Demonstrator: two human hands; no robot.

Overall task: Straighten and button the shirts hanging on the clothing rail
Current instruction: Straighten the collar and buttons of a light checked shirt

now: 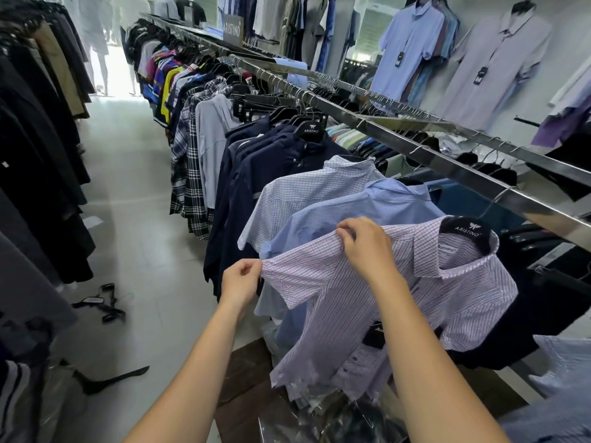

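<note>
A purple-and-white checked short-sleeved shirt (447, 302) hangs on a black hanger (465, 231) from the steel clothing rail (447, 164). My left hand (240, 282) pinches the hem of its left sleeve. My right hand (367, 247) grips the fabric at the shoulder seam, pulling the sleeve flat between both hands. Behind it hang a plain blue shirt (367, 209) and a blue checked shirt (319, 190), then several navy shirts (271, 167). The purple shirt's front hangs open at the bottom, with dark buttons showing.
A rack of dark garments (32, 155) lines the left side of the aisle. Black hangers (102, 302) lie on the tiled floor (128, 219). Plastic bags (319, 417) and a brown surface (246, 366) sit below the shirt. Polo shirts (412, 43) hang on the wall.
</note>
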